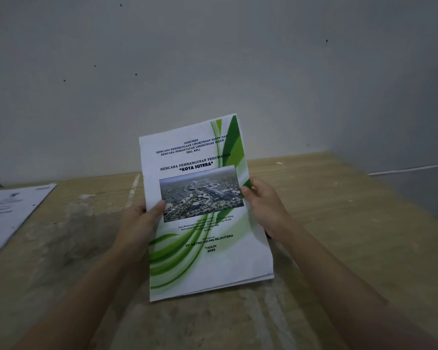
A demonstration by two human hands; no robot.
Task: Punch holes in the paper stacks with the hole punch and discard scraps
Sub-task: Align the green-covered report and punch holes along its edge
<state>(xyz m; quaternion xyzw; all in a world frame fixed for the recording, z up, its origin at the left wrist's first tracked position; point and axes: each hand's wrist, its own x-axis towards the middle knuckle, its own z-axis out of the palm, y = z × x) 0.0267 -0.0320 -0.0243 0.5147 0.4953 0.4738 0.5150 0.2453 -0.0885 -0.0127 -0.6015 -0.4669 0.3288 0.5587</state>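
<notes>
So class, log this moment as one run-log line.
left hand: grips stack | right hand: grips stack | stack: held up over table | punch: not in view | sheets: on table, left

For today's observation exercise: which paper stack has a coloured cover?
The stack held upright in both hands: green swirls and a photo. The flat stack at left is plain black-and-white.

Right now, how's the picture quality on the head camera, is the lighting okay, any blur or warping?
Head view: dim, flat light with dark corners; no glare on the paper stack, whose larger cover text is readable while the small lines are soft. The left hand and right hand look sharp; the papers at the left edge are blurred. Wide-angle bending curves the table edges.
</notes>
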